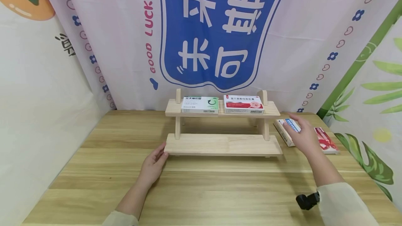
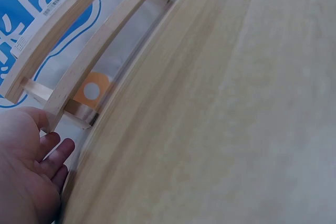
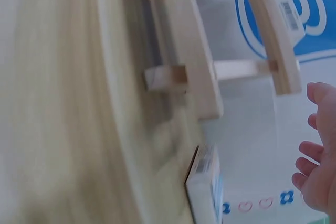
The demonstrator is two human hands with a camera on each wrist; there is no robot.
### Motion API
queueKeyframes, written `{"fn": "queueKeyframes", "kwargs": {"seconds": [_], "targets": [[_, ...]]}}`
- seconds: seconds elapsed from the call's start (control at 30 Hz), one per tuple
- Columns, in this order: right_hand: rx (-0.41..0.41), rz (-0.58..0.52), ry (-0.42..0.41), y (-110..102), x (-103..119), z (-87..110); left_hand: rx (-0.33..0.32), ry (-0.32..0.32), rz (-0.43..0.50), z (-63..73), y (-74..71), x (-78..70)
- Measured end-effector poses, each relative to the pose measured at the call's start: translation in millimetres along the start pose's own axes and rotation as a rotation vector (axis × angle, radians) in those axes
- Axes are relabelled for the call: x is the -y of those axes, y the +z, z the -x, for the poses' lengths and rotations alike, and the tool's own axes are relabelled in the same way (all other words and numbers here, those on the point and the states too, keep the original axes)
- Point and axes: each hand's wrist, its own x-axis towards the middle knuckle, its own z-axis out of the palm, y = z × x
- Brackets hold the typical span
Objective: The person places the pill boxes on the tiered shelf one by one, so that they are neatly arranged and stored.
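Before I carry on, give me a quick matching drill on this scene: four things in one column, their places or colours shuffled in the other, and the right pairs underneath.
Things
1. Green-and-white box
2. Left hand
3. Stand
4. Blue-and-white box

Places or colours
A. Pale wood colour
B. On the table, to the right of 3
C. On the upper shelf
D. At the left end of the lower shelf

Right pairs
1-C, 2-D, 3-A, 4-B
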Motion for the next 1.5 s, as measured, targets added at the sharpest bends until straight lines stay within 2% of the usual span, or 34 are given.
{"fn": "queueKeyframes", "kwargs": {"seconds": [0.27,0.53,0.83,1.03,1.5], "targets": [[-0.002,0.022,0.017,2,-29,5.3,0.001,-0.002,-0.007,0.4,-0.3,-0.6],[0.030,0.016,0.147,10,-53,5.4,-0.002,0.007,-0.005,0.0,0.0,0.5],[0.054,0.062,0.193,20,-74,5.7,-0.003,0.010,-0.011,0.1,0.3,0.8],[0.084,0.059,0.258,24,-80,5.9,-0.007,-0.001,-0.013,0.8,0.1,0.6],[0.073,0.074,0.304,33,-85,0.0,-0.002,0.008,-0.005,0.4,-0.1,0.0]]}}
